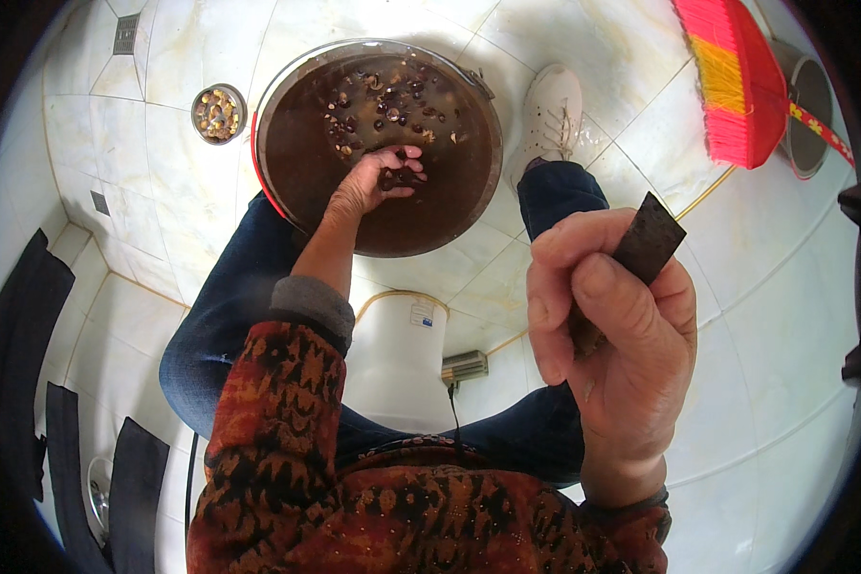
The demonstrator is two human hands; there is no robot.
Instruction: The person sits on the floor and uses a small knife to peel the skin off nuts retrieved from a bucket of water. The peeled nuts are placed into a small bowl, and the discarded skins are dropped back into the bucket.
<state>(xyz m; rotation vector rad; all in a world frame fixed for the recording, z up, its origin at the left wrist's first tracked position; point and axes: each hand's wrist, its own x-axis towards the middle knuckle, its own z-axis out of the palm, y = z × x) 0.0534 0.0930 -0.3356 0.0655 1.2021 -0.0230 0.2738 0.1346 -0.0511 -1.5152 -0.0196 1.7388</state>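
A wide bucket (499, 143) of murky brown water stands before me, with dark brown nuts (391, 113) that look like chestnuts and bits of shell in its far half. Over the water, my left hand (373, 179) is palm up with several dark nuts cupped in its curled fingers. Held up to the right of the bucket, my right hand (624, 316) grips a dark flat blade (651, 240) with a slanted end between thumb and fingers. The blade's lower part is hidden in the palm, along with something brownish.
A small metal bowl (219, 115) of yellow and brown pieces sits left of the bucket on the tiled floor. A red broom (742, 86) and a grey bin (809, 115) are at far right. Between my legs is a white container (402, 359). Floor drains (125, 34) lie at left.
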